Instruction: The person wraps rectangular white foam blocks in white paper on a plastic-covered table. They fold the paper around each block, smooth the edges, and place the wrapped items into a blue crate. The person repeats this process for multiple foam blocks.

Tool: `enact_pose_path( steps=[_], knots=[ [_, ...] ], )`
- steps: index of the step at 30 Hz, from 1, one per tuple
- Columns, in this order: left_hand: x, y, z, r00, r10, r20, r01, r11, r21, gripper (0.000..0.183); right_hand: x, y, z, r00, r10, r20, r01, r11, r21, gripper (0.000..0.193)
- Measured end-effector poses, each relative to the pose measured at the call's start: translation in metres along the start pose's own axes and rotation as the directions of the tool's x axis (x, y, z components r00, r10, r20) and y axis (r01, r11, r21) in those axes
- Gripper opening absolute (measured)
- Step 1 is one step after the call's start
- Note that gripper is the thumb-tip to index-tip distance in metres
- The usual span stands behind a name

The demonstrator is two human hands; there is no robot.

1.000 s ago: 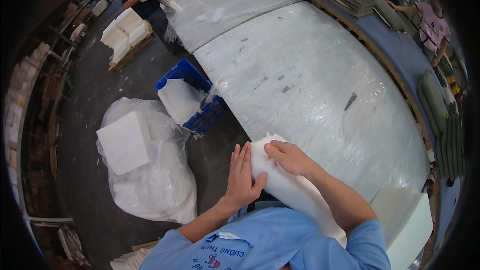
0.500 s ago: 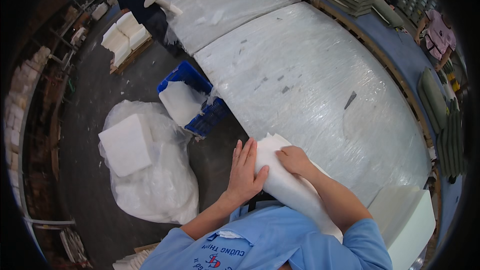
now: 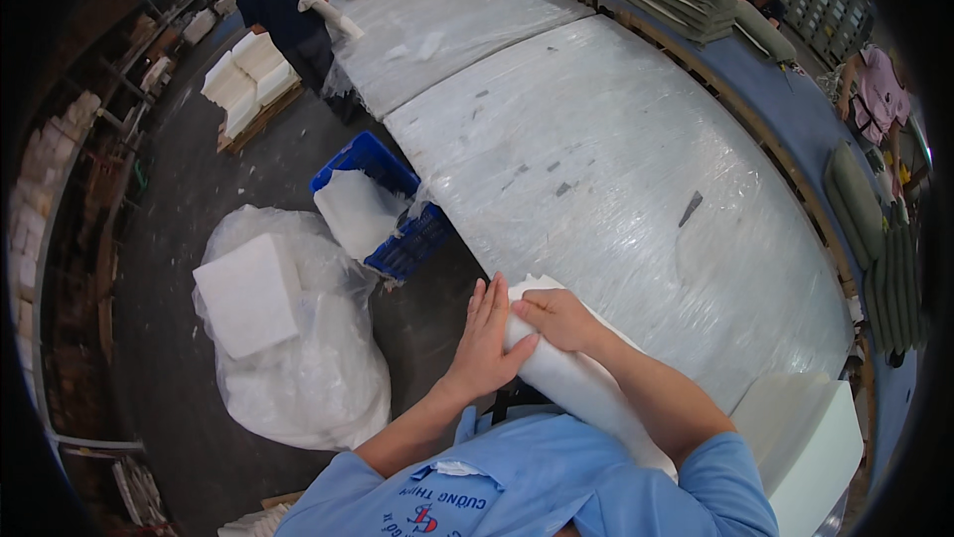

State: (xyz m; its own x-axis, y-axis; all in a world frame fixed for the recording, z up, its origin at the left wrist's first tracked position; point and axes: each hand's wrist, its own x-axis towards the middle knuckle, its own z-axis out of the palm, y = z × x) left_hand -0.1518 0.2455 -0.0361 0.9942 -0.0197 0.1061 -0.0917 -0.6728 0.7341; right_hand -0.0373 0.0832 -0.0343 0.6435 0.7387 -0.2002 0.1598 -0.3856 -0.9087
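Left hand (image 3: 484, 338) and right hand (image 3: 561, 320) on one white pad (image 3: 571, 373).
The pad slants at the near edge of one wrapped table (image 3: 616, 209), beside one blue shirt (image 3: 542, 467). The left hand is flat along the pad's side, fingers straight, thumb out; the right curls on its top, whether gripping cannot be told. Further left: one crate (image 3: 417, 239), and one bag (image 3: 308, 388) bearing one block (image 3: 248, 294).

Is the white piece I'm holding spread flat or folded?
Not spread flat: the white piece bulges, long and rounded. Whether it's folded inside, I can't tell.
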Motion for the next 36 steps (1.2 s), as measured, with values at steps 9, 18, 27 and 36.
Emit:
enact_pose_path(
  steps=[9, 18, 27, 36],
  knots=[
    [-0.002, 0.0, 0.003, 0.996, -0.073, 0.047, 0.075, 0.996, -0.043, 0.106, 0.011, 0.067, 0.011, 0.876, 0.408, -0.257, -0.255, 0.844, 0.472, 0.038],
    [0.005, -0.005, 0.001, 1.0, -0.029, -0.008, 0.028, 0.991, -0.134, 0.112, 0.015, -0.007, 0.004, 0.998, 0.054, -0.038, -0.054, 0.999, -0.001, 0.042],
    [0.002, -0.004, 0.001, 0.999, -0.029, -0.017, 0.026, 0.989, -0.145, 0.118, 0.03, 0.048, 0.031, 0.926, 0.309, -0.217, -0.212, 0.901, 0.379, 0.044],
    [-0.006, -0.008, -0.003, 0.999, 0.028, -0.021, -0.031, 0.992, -0.122, 0.114, 0.01, 0.031, 0.027, 0.922, 0.329, -0.205, -0.135, 0.768, 0.626, 0.028]
  ],
)
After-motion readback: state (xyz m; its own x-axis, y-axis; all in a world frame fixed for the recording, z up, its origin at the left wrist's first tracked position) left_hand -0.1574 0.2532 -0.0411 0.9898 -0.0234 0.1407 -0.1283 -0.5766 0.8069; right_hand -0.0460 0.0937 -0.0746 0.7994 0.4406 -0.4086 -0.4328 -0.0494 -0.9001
